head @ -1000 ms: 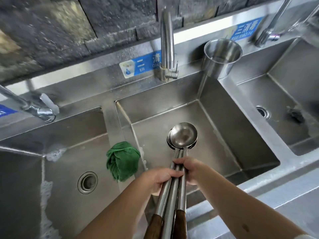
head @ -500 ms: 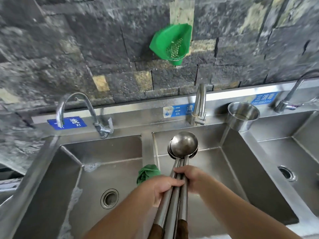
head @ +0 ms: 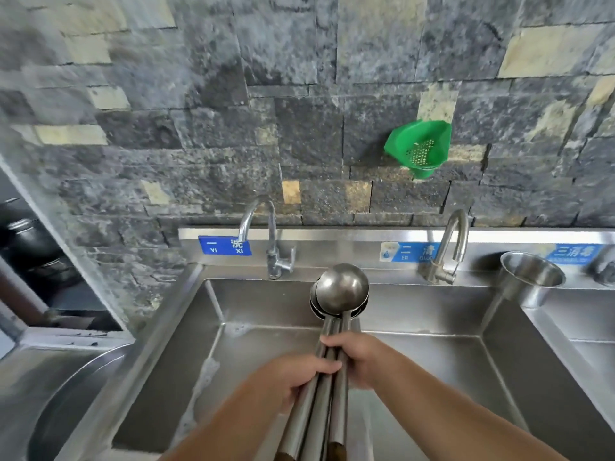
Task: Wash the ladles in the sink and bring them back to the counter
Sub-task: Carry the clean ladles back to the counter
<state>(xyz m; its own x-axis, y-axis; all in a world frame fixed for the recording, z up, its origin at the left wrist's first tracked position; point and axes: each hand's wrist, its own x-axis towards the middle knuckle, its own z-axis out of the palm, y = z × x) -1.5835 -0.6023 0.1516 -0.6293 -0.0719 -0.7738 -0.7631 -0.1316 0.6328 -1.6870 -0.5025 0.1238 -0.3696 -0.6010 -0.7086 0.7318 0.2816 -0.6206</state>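
Steel ladles [head: 339,294]: a nested bundle is held over the left basin [head: 266,361], bowls stacked at centre frame, long handles running down to the lower edge, where wooden grips just show.
Left hand [head: 293,380]: fingers are curled round the handles from the left, lower on the shafts.
Right hand [head: 362,361]: wrapped round the same handles from the right, slightly higher; the two-handed grip is judged to keep the loose shafts from splaying apart.
Bundle attitude: the bowls are carried away from the body and above the basin, presumably so drips fall into the sink, not onto the bench.
Left tap [head: 266,241]: set behind the basin, left of the ladle bowls, above a blue label [head: 224,246]; no water is seen running.
Middle tap [head: 449,251]: at right of centre, serving the next basin.
Steel cup [head: 529,277]: stood on the sink ledge at right.
Green strainer [head: 419,151]: hung on the stone wall, upper right.
Stage: washing is judged not yet begun; the bench is out of view.
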